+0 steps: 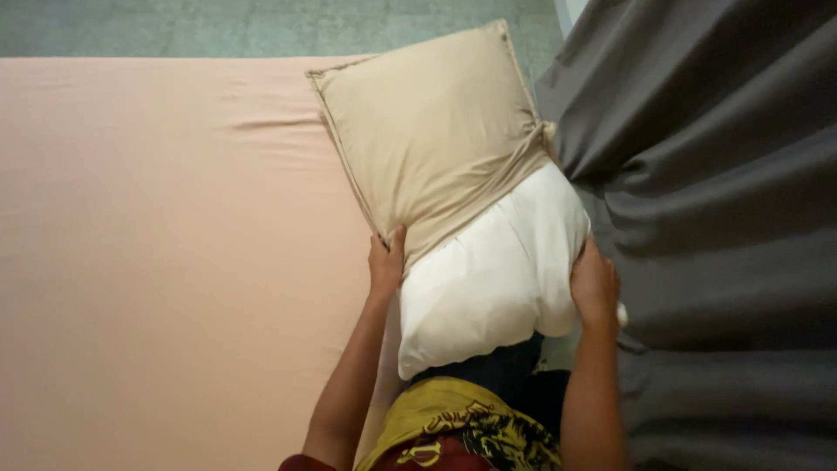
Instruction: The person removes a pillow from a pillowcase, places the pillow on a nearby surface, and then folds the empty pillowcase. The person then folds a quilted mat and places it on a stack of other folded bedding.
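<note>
While the white pillow [497, 279] is lying on the bed [157, 262] against the person's lap, a beige pillowcase [432, 122] is covering only its far half; the near half is showing bare, so the covering appears to be roughly halfway done, with the lower part yet to be enclosed. Left of the pillow, the left hand [385, 260] is pinching the open hem of the pillowcase, its grip clenched on the fabric at the pillow's left edge. Right of the pillow, the right hand [595, 283] is pressing against the bare white side; whether its grip is clenched on the pillow or merely resting there cannot be told, as the fingers are hidden behind the stuffing. Further right of the pillow, a grey curtain [715, 218] is hanging in folds. Beyond the pillow's far corner, a strip of grey-green floor [218, 26] is showing past the peach bedsheet.

Count: one pillow, one pillowcase, two hands, one curtain, one bed.
</note>
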